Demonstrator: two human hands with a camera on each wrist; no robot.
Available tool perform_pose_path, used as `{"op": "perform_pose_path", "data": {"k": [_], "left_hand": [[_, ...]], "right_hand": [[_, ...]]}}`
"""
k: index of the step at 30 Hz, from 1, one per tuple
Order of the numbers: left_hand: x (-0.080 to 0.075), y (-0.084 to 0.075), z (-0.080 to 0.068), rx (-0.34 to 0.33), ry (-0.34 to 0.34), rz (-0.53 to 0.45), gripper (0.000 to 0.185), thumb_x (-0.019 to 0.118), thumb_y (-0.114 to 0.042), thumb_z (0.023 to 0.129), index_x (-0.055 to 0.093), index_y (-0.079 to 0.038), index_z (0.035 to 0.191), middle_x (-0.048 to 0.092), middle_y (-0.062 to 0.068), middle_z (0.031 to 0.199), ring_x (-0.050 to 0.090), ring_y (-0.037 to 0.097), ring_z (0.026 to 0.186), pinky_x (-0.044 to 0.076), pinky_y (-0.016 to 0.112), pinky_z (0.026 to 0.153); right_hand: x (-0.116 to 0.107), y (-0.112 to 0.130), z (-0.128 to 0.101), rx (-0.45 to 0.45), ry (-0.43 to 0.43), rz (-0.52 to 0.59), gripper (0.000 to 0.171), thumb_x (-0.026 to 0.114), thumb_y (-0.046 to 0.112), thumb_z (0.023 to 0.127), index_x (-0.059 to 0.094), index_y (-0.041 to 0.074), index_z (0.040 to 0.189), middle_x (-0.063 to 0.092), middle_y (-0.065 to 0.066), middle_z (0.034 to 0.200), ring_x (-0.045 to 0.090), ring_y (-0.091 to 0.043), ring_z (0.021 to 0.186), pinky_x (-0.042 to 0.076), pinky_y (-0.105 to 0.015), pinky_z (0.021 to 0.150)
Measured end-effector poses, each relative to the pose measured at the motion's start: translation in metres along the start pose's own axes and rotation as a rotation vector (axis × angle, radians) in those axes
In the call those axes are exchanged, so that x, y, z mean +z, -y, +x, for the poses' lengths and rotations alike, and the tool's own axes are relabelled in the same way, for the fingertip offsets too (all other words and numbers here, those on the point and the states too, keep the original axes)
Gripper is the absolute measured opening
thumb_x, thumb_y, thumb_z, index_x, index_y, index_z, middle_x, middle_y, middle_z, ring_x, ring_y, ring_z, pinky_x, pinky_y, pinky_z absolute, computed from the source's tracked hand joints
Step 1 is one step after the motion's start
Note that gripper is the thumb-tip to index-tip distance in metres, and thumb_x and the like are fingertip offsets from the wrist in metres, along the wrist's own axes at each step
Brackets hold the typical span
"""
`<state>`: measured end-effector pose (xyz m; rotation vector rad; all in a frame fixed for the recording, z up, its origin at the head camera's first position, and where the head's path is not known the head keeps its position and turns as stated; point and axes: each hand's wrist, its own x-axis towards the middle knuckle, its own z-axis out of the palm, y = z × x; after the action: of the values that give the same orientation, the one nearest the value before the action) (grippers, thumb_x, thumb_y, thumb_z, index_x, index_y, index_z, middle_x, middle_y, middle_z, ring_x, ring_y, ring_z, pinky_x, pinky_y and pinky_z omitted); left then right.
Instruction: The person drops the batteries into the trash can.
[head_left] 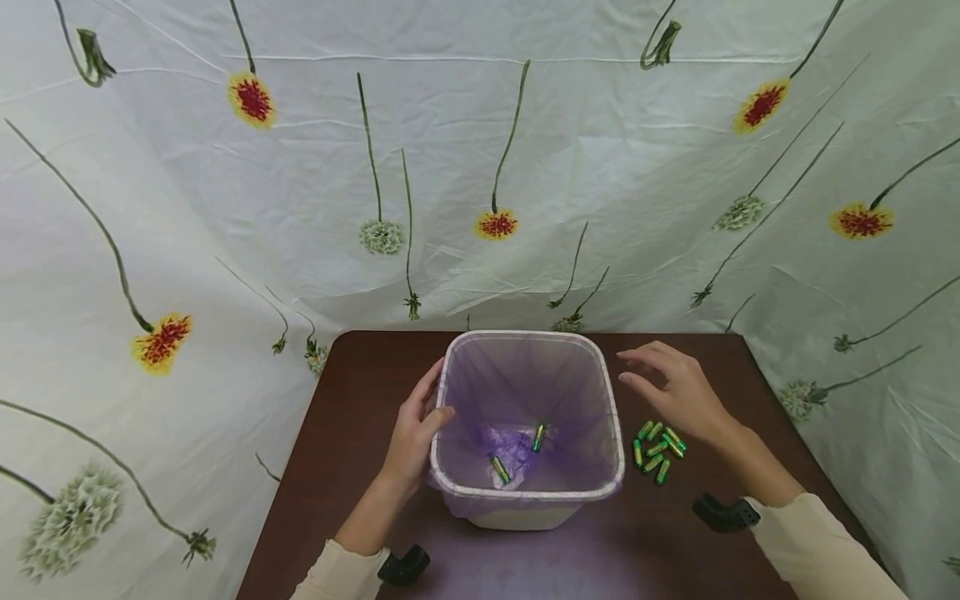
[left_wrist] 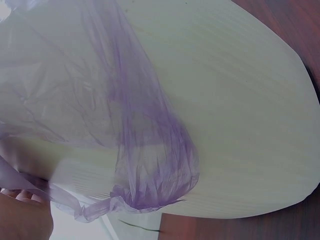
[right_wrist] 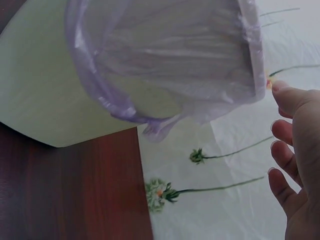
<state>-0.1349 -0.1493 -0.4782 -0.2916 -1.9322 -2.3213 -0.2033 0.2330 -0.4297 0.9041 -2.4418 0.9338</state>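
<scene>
Brown table (head_left: 352, 467), flower-print sheet (head_left: 525, 167) hung behind it and down both sides. Black straps on both wrists, near table edge. White bin (head_left: 517, 512) sits mid-table, lined with a thin purple bag (head_left: 517, 392) folded over the rim; the left wrist view shows the bag bunched and hanging down the outer wall. Inside the bin: two green batteries (head_left: 538, 437) on the bag at the bottom, apart from each other, one near center, one toward the near-left corner. Loose pile of green batteries (head_left: 656, 450) on the table just right of the bin, touching or overlapping each other; count unclear. Left hand (head_left: 416, 433) on the bin's left rim, thumb hooked over the edge, fingers against the outer wall. Right hand (head_left: 675, 387) hovers above the pile beside the bin's right wall, fingers relaxed and slightly spread, holding nothing. Nothing between that hand and the pile.
</scene>
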Motion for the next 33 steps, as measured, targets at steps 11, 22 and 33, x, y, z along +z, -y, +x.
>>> {"op": "perform_pose_path", "data": {"k": [11,22,33], "left_hand": [[0.000,0.000,-0.001,-0.007,0.000,-0.011,0.072,0.052,0.004,0.092,0.034,-0.004,0.161,0.038,0.014,0.161,0.041,0.031,0.143,0.042,0.027,0.107],[0.002,-0.001,-0.001,-0.012,-0.001,-0.008,0.071,0.053,0.002,0.092,0.034,-0.005,0.161,0.039,0.014,0.160,0.042,0.031,0.142,0.041,0.027,0.107],[0.002,-0.001,0.000,-0.009,-0.002,-0.014,0.072,0.052,0.004,0.092,0.034,-0.005,0.161,0.038,0.013,0.161,0.041,0.032,0.142,0.042,0.028,0.107]], "right_hand": [[0.004,-0.013,-0.022,0.072,-0.015,-0.034,0.030,0.080,0.004,0.088,0.076,0.006,0.117,0.071,0.000,0.106,0.065,-0.021,0.091,0.048,-0.031,0.074],[0.007,-0.027,-0.045,0.143,-0.034,-0.039,0.031,0.080,0.004,0.088,0.075,0.005,0.119,0.071,-0.003,0.105,0.066,-0.026,0.091,0.046,-0.025,0.075],[0.017,-0.046,-0.077,0.208,-0.043,-0.082,0.029,0.079,0.005,0.089,0.075,0.004,0.118,0.071,-0.010,0.104,0.058,-0.015,0.080,0.046,-0.032,0.065]]}}
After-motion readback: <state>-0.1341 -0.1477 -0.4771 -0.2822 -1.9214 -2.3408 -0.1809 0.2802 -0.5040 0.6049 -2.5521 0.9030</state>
